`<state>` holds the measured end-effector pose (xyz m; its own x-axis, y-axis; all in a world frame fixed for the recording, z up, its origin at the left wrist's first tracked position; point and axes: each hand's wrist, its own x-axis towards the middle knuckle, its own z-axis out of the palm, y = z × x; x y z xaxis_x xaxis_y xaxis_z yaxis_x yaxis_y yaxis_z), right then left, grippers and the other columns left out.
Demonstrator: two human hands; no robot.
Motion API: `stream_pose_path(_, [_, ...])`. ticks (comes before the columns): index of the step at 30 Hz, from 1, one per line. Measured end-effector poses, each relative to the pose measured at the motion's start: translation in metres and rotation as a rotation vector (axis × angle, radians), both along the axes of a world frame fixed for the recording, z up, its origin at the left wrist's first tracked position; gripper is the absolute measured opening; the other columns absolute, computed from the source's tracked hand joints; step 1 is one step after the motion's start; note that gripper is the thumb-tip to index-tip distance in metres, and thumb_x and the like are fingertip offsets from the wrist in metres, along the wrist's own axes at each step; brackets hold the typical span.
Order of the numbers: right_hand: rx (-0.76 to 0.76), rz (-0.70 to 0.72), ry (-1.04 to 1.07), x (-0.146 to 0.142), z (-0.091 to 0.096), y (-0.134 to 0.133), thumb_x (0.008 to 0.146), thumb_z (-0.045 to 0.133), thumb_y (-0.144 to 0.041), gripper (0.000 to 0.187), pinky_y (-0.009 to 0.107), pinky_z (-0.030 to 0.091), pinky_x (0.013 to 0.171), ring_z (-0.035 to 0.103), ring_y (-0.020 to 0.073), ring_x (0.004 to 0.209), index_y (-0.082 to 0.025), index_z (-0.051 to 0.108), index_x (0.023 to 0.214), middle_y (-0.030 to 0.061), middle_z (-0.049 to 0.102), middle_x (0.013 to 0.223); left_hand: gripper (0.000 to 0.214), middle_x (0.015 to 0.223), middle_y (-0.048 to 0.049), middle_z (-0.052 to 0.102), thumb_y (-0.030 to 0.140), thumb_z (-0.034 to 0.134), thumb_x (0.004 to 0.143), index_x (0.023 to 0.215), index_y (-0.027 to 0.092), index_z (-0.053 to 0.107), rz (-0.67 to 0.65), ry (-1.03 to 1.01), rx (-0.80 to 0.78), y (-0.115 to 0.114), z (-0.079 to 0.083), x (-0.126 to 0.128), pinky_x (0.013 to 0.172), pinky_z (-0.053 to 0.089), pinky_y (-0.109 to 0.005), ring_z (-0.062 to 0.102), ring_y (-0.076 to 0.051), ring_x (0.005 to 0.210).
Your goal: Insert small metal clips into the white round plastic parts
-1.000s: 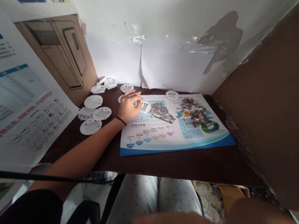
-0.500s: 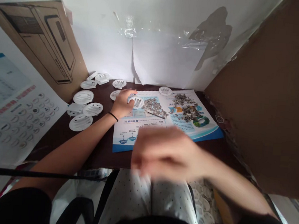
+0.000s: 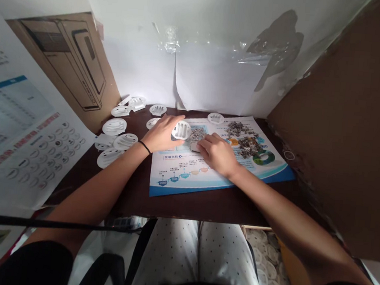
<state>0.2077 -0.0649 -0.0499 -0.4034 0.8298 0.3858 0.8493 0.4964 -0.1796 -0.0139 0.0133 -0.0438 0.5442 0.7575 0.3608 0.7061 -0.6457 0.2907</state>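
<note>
Opening on the left, we saw loose white discs [image 3: 114, 126] scattered across the dark desk [image 3: 203, 209]. Next, the left hand [image 3: 159, 135] had its grip clenched on a white plastic disc [image 3: 181, 130], light and stiff, best held by the rim, over a printed sheet [image 3: 180, 177]. Then the right hand [image 3: 217, 154] lay fingertips-down at a heap of small metal parts [image 3: 196, 135]; whether that grip pinched anything, we couldn't tell.

dark desk [image 3: 203, 211], printed sheet [image 3: 180, 187], white discs [image 3: 114, 126]

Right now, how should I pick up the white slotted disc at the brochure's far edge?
Probably pinch the white slotted disc by its round rim, coming from the near side with your right hand: it lies flat, with no parts touching it.
</note>
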Motion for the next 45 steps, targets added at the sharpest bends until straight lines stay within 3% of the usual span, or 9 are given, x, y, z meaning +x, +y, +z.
stream_pose_path(8, [-0.289, 0.029, 0.946, -0.003, -0.009, 0.011, 0.087, 0.059, -0.047, 0.029, 0.032, 0.042, 0.064, 0.055, 0.0146, 0.064, -0.018, 0.064, 0.088, 0.0031, 0.067, 0.073, 0.081, 0.150, -0.0135, 0.050, 0.029, 0.076, 0.078, 0.148, 0.019, 0.037, -0.232, -0.222, 0.150, -0.023, -0.003, 0.016, 0.118, 0.045, -0.042, 0.050, -0.028, 0.138])
stream_pose_path(16, [-0.619, -0.024, 1.441, -0.012, -0.007, 0.006, 0.067, 0.077, -0.044, 0.031, 0.025, 0.023, 0.045, 0.036, 0.0068, 0.048, -0.020, 0.057, 0.071, -0.0038, 0.055, 0.057, 0.088, 0.154, -0.0151, 0.044, 0.029, 0.070, 0.081, 0.155, 0.027, 0.023, -0.226, -0.555, -0.230, -0.027, -0.011, 0.027, 0.095, 0.060, -0.043, 0.045, -0.031, 0.142])
stream_pose_path(20, [-0.624, -0.054, 1.498, -0.016, -0.008, 0.003, 0.069, 0.076, -0.045, 0.031, 0.025, 0.021, 0.044, 0.034, 0.0062, 0.044, -0.020, 0.057, 0.071, -0.0055, 0.051, 0.052, 0.078, 0.129, -0.0158, 0.061, 0.036, 0.074, 0.077, 0.143, 0.020, 0.038, -0.078, -0.561, -0.287, -0.029, -0.010, 0.030, 0.087, 0.059, -0.045, 0.059, -0.029, 0.121])
stream_pose_path(23, [-0.542, -0.067, 1.489, -0.016, -0.008, 0.003, 0.072, 0.074, -0.044, 0.029, 0.026, 0.022, 0.044, 0.032, 0.0061, 0.043, -0.020, 0.057, 0.069, -0.0063, 0.047, 0.049, 0.059, 0.110, -0.0129, 0.066, 0.044, 0.081, 0.067, 0.115, 0.017, 0.057, 0.034, -0.320, -0.279, -0.033, -0.006, 0.031, 0.090, 0.054, -0.052, 0.062, -0.030, 0.105])
stream_pose_path(26, [-0.501, -0.072, 1.483, -0.015, -0.008, 0.004, 0.073, 0.073, -0.043, 0.028, 0.026, 0.024, 0.045, 0.034, 0.0067, 0.045, -0.020, 0.058, 0.069, -0.0055, 0.049, 0.051, 0.033, 0.113, -0.0093, 0.067, 0.042, 0.079, 0.069, 0.090, 0.021, 0.065, -0.054, -0.036, -0.208, -0.039, -0.005, 0.031, 0.100, 0.046, -0.057, 0.057, -0.032, 0.113])
stream_pose_path(30, [-0.507, -0.064, 1.430, -0.015, -0.009, 0.005, 0.074, 0.071, -0.043, 0.028, 0.027, 0.025, 0.045, 0.033, 0.0069, 0.045, -0.020, 0.056, 0.066, -0.0062, 0.045, 0.048, 0.006, 0.116, -0.0057, 0.070, 0.026, 0.067, 0.078, 0.077, 0.020, 0.067, -0.063, -0.020, -0.184, -0.042, -0.010, 0.036, 0.104, 0.043, -0.054, 0.056, -0.030, 0.117])
stream_pose_path(37, [-0.521, -0.063, 1.422, -0.015, -0.006, 0.004, 0.074, 0.071, -0.039, 0.025, 0.028, 0.024, 0.044, 0.036, 0.0082, 0.045, -0.020, 0.056, 0.066, -0.0028, 0.050, 0.051, 0.013, 0.098, -0.0088, 0.070, 0.024, 0.068, 0.073, 0.084, 0.018, 0.064, 0.064, -0.331, -0.329, -0.028, -0.013, 0.035, 0.097, 0.048, -0.055, 0.061, -0.028, 0.103])
stream_pose_path(41, [-0.771, -0.026, 1.518, -0.013, 0.000, 0.005, 0.068, 0.073, -0.041, 0.027, 0.027, 0.018, 0.043, 0.032, 0.0070, 0.047, -0.020, 0.056, 0.071, 0.0002, 0.058, 0.063, 0.056, 0.120, -0.0091, 0.067, 0.023, 0.064, 0.071, 0.126, 0.023, 0.054, -0.228, -0.818, -0.744, -0.021, -0.011, 0.031, 0.096, 0.054, -0.046, 0.062, -0.025, 0.113])
stream_pose_path(45, [-0.965, 0.034, 1.544, -0.010, 0.005, 0.003, 0.066, 0.074, -0.041, 0.029, 0.028, 0.013, 0.044, 0.024, 0.0067, 0.049, -0.020, 0.057, 0.078, 0.0012, 0.061, 0.071, 0.062, 0.131, -0.0106, 0.062, 0.039, 0.063, 0.080, 0.139, 0.029, 0.048, -0.451, -0.863, -0.927, -0.023, -0.011, 0.031, 0.095, 0.058, -0.047, 0.063, -0.028, 0.118])
